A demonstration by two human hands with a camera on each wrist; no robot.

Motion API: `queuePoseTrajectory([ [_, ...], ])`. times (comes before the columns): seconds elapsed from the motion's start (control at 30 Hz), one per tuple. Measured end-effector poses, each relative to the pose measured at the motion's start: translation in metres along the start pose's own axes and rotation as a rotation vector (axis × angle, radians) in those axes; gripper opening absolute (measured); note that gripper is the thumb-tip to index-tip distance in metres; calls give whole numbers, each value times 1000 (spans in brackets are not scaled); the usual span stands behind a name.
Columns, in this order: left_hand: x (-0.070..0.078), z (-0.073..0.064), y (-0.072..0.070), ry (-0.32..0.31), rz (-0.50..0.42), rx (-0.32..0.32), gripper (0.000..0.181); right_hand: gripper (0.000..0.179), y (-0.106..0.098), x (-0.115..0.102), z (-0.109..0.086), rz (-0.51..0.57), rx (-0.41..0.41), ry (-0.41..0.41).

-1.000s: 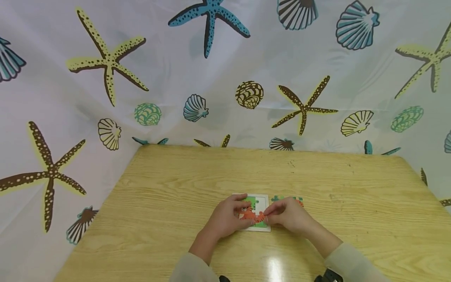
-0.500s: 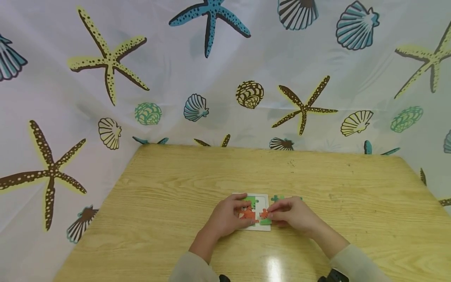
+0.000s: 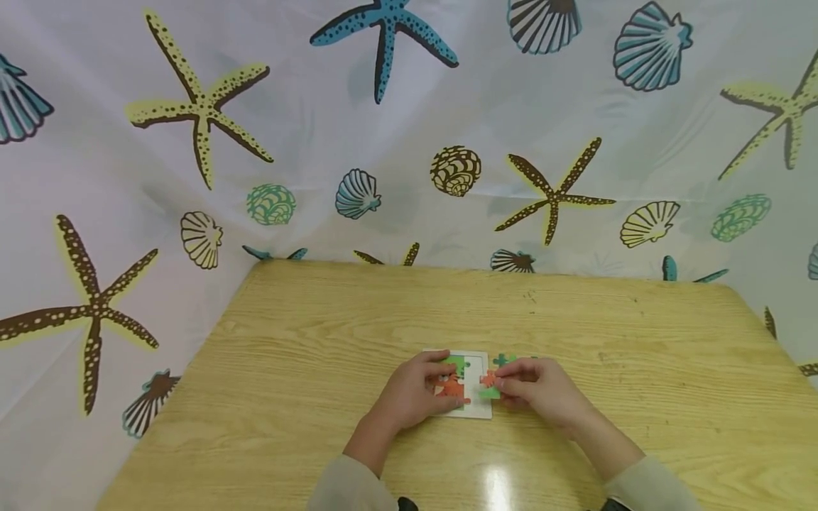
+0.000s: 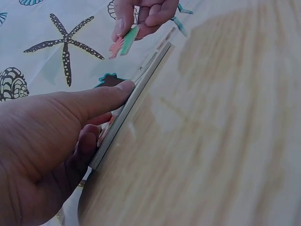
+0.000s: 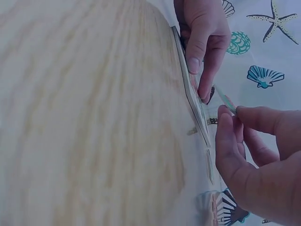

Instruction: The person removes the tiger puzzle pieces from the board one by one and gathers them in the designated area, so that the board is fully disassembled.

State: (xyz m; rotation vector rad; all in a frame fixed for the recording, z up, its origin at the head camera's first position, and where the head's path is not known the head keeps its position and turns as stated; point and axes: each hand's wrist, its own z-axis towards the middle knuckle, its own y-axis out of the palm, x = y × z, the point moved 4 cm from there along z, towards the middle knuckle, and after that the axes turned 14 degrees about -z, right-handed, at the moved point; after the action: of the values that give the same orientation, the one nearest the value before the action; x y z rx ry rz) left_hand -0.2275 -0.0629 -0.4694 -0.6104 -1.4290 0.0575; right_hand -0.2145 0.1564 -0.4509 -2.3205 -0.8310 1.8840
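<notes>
A flat, square white puzzle tray [image 3: 476,407] on the yellowish wooden counter [image 3: 319,355] has orange and green jigsaw pieces [image 3: 453,388] in its left side. The left grip [image 3: 412,392] holds the tray. The right grip [image 3: 539,387] pinches one thin orange-and-green jigsaw piece [image 3: 488,381] by its edge, up above the tray's right rim (more green bits [image 3: 501,360] lie behind).

Plain, smooth, pale-beige fabric sleeves [image 3: 351,488] are worn, with a small black piece [image 3: 406,504], mostly out of view, beside each

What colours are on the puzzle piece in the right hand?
The piece is orange and green, best seen in the head view.
</notes>
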Motion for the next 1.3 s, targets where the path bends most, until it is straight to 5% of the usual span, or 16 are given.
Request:
queuePoseTrajectory([
  [0.5,-1,-1,0,9,-18,4,59,40,0,9,-5,119,-71,-1],
  [0.83,-2,-2,0,11,-16,3,58,45,-12,11,-6,78,-30,-30],
  [1.3,3,-2,-1,17,-1,7,56,35,-32,16,-4,46,47,33],
])
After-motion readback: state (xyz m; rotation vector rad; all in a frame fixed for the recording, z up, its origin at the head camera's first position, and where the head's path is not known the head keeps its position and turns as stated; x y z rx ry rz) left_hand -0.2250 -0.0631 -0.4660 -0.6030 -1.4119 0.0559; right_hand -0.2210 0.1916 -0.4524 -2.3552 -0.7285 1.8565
